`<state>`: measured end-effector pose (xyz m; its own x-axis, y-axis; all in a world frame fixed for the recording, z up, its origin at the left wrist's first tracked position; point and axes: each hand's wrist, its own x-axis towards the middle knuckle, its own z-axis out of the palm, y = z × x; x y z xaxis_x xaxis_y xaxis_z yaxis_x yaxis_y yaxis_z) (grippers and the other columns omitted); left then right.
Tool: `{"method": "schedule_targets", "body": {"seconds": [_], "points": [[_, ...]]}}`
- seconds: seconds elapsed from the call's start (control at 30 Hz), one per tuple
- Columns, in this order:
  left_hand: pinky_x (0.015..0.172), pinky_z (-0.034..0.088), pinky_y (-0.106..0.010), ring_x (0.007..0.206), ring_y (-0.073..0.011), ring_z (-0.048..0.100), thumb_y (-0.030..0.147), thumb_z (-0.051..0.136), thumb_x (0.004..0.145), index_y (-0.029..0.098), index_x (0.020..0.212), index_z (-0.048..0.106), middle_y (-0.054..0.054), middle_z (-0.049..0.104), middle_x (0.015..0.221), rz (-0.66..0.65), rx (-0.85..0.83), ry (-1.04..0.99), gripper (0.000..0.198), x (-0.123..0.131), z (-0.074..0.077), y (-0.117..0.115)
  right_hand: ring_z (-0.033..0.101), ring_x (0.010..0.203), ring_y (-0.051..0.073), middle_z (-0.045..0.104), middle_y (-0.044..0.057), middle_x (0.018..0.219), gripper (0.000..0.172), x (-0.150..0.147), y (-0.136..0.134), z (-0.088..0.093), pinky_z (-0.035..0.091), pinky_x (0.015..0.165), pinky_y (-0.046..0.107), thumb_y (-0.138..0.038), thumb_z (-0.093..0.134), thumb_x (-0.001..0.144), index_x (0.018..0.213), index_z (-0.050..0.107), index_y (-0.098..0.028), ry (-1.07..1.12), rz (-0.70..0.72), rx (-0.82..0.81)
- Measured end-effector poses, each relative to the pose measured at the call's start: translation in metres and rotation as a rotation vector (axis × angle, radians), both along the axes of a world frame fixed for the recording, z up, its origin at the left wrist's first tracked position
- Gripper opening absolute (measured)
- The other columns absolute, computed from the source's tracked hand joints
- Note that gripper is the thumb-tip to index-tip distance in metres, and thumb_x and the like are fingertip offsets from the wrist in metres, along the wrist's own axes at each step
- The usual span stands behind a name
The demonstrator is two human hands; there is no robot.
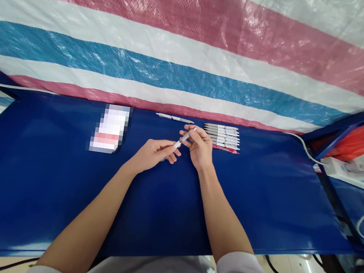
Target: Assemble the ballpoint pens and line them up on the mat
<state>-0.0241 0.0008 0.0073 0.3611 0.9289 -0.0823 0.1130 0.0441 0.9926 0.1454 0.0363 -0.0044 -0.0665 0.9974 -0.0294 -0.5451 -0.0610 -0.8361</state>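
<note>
Together, the left hand (pixel 151 155) and right hand (pixel 201 149) pinch 1 white-and-gray pen (pixel 177 144) between them above a blue tabletop (pixel 278 199), near a row of pens (pixel 224 136). Likely light, stiff and slick, it looks easiest to steady with a gentle pinch near each end.

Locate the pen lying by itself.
In the head view, the lone pen lies centrally near the far edge of the blue table, left of the row of pens and just beyond the right hand.
</note>
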Motion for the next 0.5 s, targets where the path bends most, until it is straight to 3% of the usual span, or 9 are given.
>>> {"method": "schedule_targets", "body": {"seconds": [0.17, 0.37, 0.5], "points": [[0.073, 0.061, -0.035, 0.071, -0.0182, 0.071, 0.048, 0.067, 0.086, 0.014, 0.102, 0.073, -0.01, 0.076, 0.092, -0.044, -0.118, -0.093, 0.038, -0.0023, 0.0024, -0.0009, 0.074, 0.075, 0.014, 0.075, -0.003, 0.078, 0.026, -0.0003, 0.001, 0.0003, 0.06, 0.059, 0.02, -0.035, 0.087, 0.061, 0.078, 0.071, -0.023, 0.034, 0.003, -0.046], [0.071, 0.059, -0.029, 0.068, -0.0161, 0.07, 0.042, 0.066, 0.087, 0.017, 0.098, 0.075, -0.005, 0.075, 0.082, 0.007, 0.001, 0.061, 0.029, -0.0019, -0.0011, 0.0001, 0.071, 0.065, 0.011, 0.071, -0.006, 0.073, 0.032, -0.0029, 0.0014, -0.0004, 0.059, 0.054, 0.019, -0.033, 0.088, 0.058, 0.064, 0.059, -0.021, 0.017, -0.059, -0.048], [0.074, 0.059, -0.03, 0.07, -0.0159, 0.07, 0.04, 0.068, 0.084, 0.018, 0.103, 0.074, -0.004, 0.076, 0.085, 0.107, 0.092, 0.123, 0.03, 0.0019, -0.0056, -0.0006, 0.07, 0.067, 0.011, 0.069, -0.006, 0.075, 0.032, -0.0046, 0.0003, -0.0011, 0.059, 0.057, 0.02, -0.033, 0.087, 0.06, 0.067, 0.058, -0.022, -0.041, -0.102, -0.038]]}}
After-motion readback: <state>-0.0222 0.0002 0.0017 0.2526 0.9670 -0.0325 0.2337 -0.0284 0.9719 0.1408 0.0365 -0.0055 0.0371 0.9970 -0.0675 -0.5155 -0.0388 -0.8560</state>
